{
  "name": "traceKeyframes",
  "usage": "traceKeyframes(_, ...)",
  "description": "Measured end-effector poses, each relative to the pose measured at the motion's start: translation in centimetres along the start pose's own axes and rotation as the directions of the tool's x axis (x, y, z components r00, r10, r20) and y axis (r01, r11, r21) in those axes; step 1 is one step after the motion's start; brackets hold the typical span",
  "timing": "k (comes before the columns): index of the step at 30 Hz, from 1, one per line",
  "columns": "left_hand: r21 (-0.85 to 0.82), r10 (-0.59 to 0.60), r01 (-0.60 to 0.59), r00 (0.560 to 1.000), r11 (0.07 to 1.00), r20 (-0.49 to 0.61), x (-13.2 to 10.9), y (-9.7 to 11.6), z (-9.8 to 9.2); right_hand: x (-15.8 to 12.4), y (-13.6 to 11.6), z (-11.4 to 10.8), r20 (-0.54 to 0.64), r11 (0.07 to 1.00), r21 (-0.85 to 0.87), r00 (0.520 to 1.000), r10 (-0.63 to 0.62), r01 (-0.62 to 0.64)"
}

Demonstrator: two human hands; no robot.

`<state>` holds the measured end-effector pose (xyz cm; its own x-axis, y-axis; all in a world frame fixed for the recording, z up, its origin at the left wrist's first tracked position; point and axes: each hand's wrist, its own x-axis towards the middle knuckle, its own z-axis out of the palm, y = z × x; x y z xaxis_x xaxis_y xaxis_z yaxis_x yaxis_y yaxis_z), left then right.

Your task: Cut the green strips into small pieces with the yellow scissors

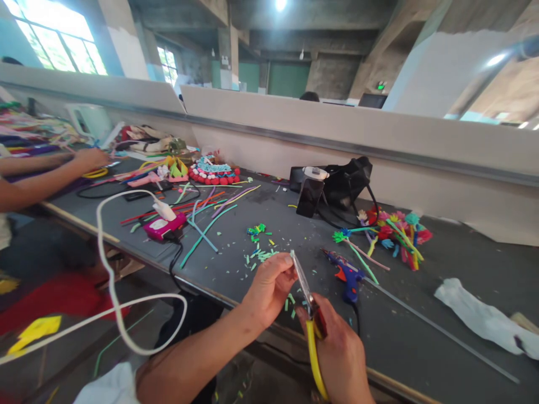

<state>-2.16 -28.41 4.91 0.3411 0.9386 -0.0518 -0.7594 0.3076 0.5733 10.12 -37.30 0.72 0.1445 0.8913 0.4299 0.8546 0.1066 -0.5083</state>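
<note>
My right hand (pixel 339 342) is wrapped round a pair of scissors (pixel 302 278) with a yellow handle, blades pointing up and away from me. Finger and thumb of my left hand (pixel 272 286) are pinched together at the tips of the blades. Whatever sits between them is tiny and pale, too small to name. Pale green clippings (pixel 263 255) lie scattered on the dark table just beyond my left hand, some under the scissors. A small cluster of green and blue bits (pixel 256 229) lies behind them.
A blue glue gun (pixel 348 278) lies right of my hands, near a thin rod (pixel 442 331). Bright pipe-cleaner flowers (pixel 404 233), a phone (pixel 309 197) and a black bag (pixel 349 182) stand behind. A pink power strip (pixel 165 226) with a white cable is left; a co-worker's hand (pixel 90 160) works farther left.
</note>
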Motion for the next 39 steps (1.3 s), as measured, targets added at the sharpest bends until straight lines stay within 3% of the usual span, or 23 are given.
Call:
traceKeyframes(11, 0.027, 0.014, -0.014, 1.0, 1.0, 0.027, -0.2, -0.1, 0.1, -0.5, 0.2, 0.1, 0.049, 0.988, 0.145, 0.998, 0.045, -0.052)
traceKeyframes(15, 0.207, -0.133, 0.113, 0.987, 0.972, 0.085, -0.1, -0.2, -0.3, 0.6, 0.4, -0.8, -0.039, 0.948, 0.284, 0.986, 0.163, -0.146)
traceKeyframes(17, 0.396, -0.259, 0.207, 0.963, 0.894, 0.081, -0.2, -0.6, -0.7, 1.1, 0.6, -1.1, -0.081, 0.908, 0.363, 0.964, 0.253, -0.207)
traceKeyframes(20, 0.646, -0.373, 0.266, 0.927, 0.716, 0.032, -0.4, -1.3, -1.1, 1.2, 1.1, -1.3, -0.045, 0.824, 0.49, 0.936, 0.35, -0.284)
traceKeyframes(23, 0.748, -0.401, 0.273, 0.916, 0.605, -0.01, -0.6, -1.7, -1.1, 1.2, 1.3, -1.2, 0.019, 0.78, 0.538, 0.929, 0.37, -0.321)
traceKeyframes(26, 0.805, -0.394, 0.242, 0.919, 0.542, -0.012, -0.9, -1.7, -1.0, 1.2, 1.4, -1.3, -0.008, 0.83, 0.478, 0.944, 0.33, -0.286)
traceKeyframes(28, 0.871, -0.354, 0.142, 0.935, 0.47, 0.038, -1.1, -1.6, -0.8, 1.4, 1.3, -1.5, -0.05, 0.866, 0.426, 0.949, 0.312, -0.262)
traceKeyframes(30, 0.938, -0.213, -0.104, 0.96, 0.331, 0.182, -1.3, -1.6, -0.7, 1.5, 1.3, -1.7, -0.062, 0.873, 0.404, 0.945, 0.322, -0.271)
traceKeyframes(31, 0.938, -0.117, -0.266, 0.948, 0.221, 0.297, -1.5, -1.6, -0.7, 1.6, 1.3, -1.9, -0.057, 0.869, 0.403, 0.94, 0.337, -0.287)
traceKeyframes(32, 0.902, -0.033, -0.424, 0.903, 0.086, 0.428, -1.6, -1.7, -0.7, 1.7, 1.3, -2.0, -0.047, 0.861, 0.407, 0.935, 0.352, -0.304)
traceKeyframes(33, 0.832, 0.025, -0.552, 0.832, -0.055, 0.554, -1.7, -1.9, -0.8, 1.8, 1.2, -2.1, -0.037, 0.854, 0.412, 0.93, 0.365, -0.318)
traceKeyframes(35, 0.665, 0.048, -0.694, 0.681, -0.275, 0.731, -1.9, -2.2, -1.0, 1.9, 1.1, -2.2, -0.023, 0.838, 0.43, 0.924, 0.383, -0.337)
traceKeyframes(36, 0.607, 0.039, -0.72, 0.633, -0.336, 0.773, -2.0, -2.4, -1.0, 2.0, 1.0, -2.2, -0.018, 0.829, 0.443, 0.921, 0.389, -0.342)
traceKeyframes(37, 0.581, 0.037, -0.729, 0.612, -0.361, 0.79, -2.0, -2.5, -1.1, 2.0, 0.8, -2.2, -0.013, 0.821, 0.455, 0.919, 0.394, -0.345)
traceKeyframes(38, 0.591, 0.041, -0.729, 0.618, -0.346, 0.785, -2.0, -2.5, -1.1, 2.0, 0.8, -2.2, -0.008, 0.813, 0.466, 0.917, 0.4, -0.35)
traceKeyframes(39, 0.637, 0.054, -0.714, 0.652, -0.291, 0.756, -1.9, -2.4, -1.1, 2.0, 0.7, -2.2, 0.0, 0.805, 0.472, 0.913, 0.407, -0.359)
